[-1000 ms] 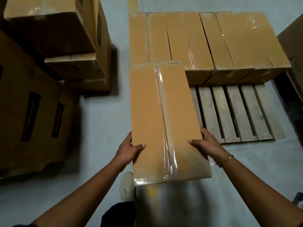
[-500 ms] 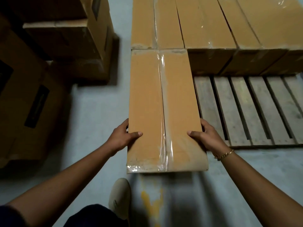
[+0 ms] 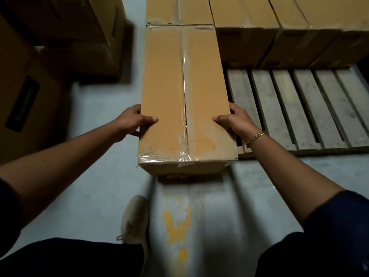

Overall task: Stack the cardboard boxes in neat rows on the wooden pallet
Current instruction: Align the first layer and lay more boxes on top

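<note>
A long taped cardboard box lies lengthwise at the left end of the wooden pallet, its far end butting against the back row of boxes. My left hand grips its left side with the thumb on top. My right hand, with a gold bracelet on the wrist, grips its right side the same way. The near end of the box sticks out a little past the pallet's front edge.
Bare pallet slats lie to the right of the held box. Larger dark cardboard boxes are piled on the grey floor at the left. My beige shoe stands just in front of the box, beside a worn yellow floor mark.
The box has gone forward and down, from being carried in the air to lying against the back row at the pallet's left end. Both hands have kept their grip.
</note>
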Tool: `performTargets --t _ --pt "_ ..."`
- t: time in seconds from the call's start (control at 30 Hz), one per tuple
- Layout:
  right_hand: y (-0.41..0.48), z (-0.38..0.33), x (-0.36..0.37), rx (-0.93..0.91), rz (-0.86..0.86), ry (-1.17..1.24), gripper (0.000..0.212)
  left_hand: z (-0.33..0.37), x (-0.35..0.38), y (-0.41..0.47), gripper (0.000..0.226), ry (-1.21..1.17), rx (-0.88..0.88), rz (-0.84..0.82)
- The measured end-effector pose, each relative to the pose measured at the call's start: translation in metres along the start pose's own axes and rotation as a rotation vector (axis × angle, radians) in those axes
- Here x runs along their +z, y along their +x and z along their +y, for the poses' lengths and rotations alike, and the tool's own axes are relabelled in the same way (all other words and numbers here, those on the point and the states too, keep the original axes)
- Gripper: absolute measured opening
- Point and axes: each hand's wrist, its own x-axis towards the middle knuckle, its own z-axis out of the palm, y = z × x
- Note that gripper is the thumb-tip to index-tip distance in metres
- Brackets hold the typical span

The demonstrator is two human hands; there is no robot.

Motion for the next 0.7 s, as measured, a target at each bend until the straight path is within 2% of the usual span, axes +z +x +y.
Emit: performTargets --t 0.17,0.37,0.5,0.7 --pt "0.003 -0.002 0.001 -0.011 0.007 -0.003 0.047 0.003 -0.003 0.001 0.046 -0.027 0.013 0.026" --pt "-0.002 0.01 0.009 -0.01 0.039 0.056 0.05 -0.002 0.008 -0.002 0.057 -0.054 0.031 0.067" --pt "-0.001 0.021 0.018 0.012 0.069 0.097 0.061 -0.01 0.029 0.001 0.066 -0.134 0.049 0.176" --pt "-0.005 0.016 0.02 -0.03 0.114 0.079 0.061 -0.01 0.042 0.002 0.067 -0.169 0.089 0.32"
